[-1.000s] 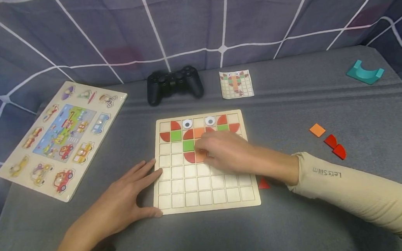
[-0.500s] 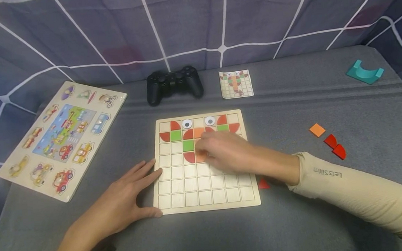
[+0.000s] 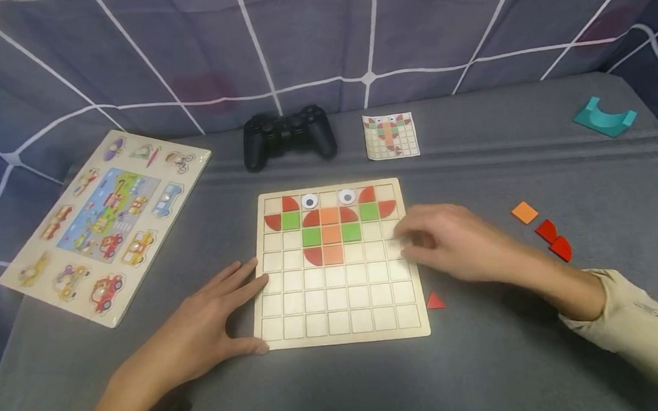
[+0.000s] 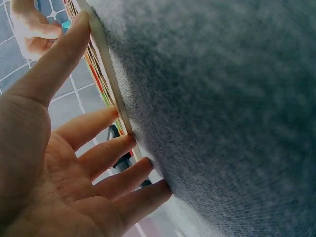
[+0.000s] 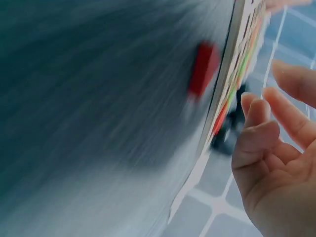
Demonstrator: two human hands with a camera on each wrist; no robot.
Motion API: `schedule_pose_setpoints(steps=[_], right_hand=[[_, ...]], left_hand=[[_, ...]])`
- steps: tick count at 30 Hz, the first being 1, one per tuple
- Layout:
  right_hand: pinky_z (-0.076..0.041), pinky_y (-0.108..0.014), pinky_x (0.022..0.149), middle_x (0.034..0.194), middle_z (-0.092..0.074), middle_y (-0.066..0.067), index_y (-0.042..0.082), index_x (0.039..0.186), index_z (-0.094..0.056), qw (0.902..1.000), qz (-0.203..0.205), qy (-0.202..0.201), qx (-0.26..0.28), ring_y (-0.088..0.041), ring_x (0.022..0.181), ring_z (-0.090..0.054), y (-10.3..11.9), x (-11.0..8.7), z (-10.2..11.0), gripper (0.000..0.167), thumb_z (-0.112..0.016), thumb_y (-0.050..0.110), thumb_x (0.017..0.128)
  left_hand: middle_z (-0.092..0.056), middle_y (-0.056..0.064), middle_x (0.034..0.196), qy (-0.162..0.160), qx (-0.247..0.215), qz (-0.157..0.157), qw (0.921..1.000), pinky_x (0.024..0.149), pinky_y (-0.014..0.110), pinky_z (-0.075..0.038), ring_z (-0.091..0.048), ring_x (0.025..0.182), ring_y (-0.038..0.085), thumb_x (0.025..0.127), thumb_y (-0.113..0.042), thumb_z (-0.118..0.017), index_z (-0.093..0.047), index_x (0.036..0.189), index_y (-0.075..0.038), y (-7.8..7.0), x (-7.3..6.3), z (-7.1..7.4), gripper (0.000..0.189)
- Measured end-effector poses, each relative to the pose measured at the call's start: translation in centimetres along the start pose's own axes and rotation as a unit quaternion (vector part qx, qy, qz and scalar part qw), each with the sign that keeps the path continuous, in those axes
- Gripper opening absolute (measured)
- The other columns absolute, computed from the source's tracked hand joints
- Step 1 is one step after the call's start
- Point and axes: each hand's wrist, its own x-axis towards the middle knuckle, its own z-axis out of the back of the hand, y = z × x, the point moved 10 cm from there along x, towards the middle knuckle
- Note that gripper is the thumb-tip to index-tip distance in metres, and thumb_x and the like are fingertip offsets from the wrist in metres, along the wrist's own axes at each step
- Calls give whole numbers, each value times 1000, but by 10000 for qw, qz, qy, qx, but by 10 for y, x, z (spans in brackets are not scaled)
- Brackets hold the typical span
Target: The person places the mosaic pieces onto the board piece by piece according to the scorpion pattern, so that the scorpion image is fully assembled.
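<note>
A wooden grid board [image 3: 340, 329] lies in the middle of the table in the head view. In its upper rows sit red quarter-circle tiles, green squares, orange squares [image 3: 333, 254] and two round eye tiles [image 3: 347, 196]. At the board's left edge, the fingertips and thumb of my left hand [image 3: 205, 322] touch the rim, fingers spread. My right hand [image 3: 457, 241] hovers over the right edge, holding nothing; its thumb and index finger stand apart in the right wrist view, the other fingers loosely bent. Just right of the board lies a red triangle [image 3: 435, 300].
Loose on the right lie an orange square [image 3: 524, 213] and two red quarter circles [image 3: 546, 231]. Behind the board are a black game controller [image 3: 288, 138] and a pattern card [image 3: 391, 136]. A picture puzzle [image 3: 100, 298] lies left, a teal curved block [image 3: 605, 117] far right.
My right hand has moved right from the board's middle to its right edge, uncovering an orange square and a green square set in the grid. The left hand stays in place.
</note>
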Motion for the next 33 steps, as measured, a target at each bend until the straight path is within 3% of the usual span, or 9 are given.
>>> schedule_pose_setpoints(steps=[6,16,22,27,33], right_hand=[[-39,-23,54,76,-51,12,17,108,-72,9992,-372,-23,-153,-2,63,-45,-40,-39,29,24,-79,18,85],[-33,-24,51,79,-49,5,14,110,-69,9897,-1211,-336,-682,-6,64,-41,-98,-94,59,33,-81,7,81],[-34,-25,49,80,-50,5,12,110,-68,9831,-1540,-285,-953,-5,62,-40,-119,-112,69,36,-78,-4,80],[-35,-24,50,89,-54,9,15,108,-68,9848,-1368,-243,-1039,-2,62,-41,-128,-121,72,44,-76,-12,73],[-35,-24,50,90,-54,7,9,109,-69,9821,-1397,-228,-1242,-2,65,-41,-135,-122,70,41,-81,-7,73]], left_hand=[[-34,12,157,86,-8,37,10000,100,61,-38,-29,142,41,68,-59,-82,-52,145,-12,2,0,0,95],[-34,12,157,105,-32,40,9999,100,62,-37,-28,143,40,69,-59,-81,-51,145,-13,1,1,0,94],[-33,11,157,100,0,7,10000,100,62,-38,-28,143,40,69,-60,-81,-51,146,-14,0,1,0,94],[-33,12,157,82,5,-38,10000,100,62,-37,-28,143,40,70,-59,-81,-51,146,-13,-1,1,0,94],[-34,12,157,88,-17,-2,10000,100,62,-37,-28,143,40,69,-59,-82,-52,145,-13,-1,1,0,94]])
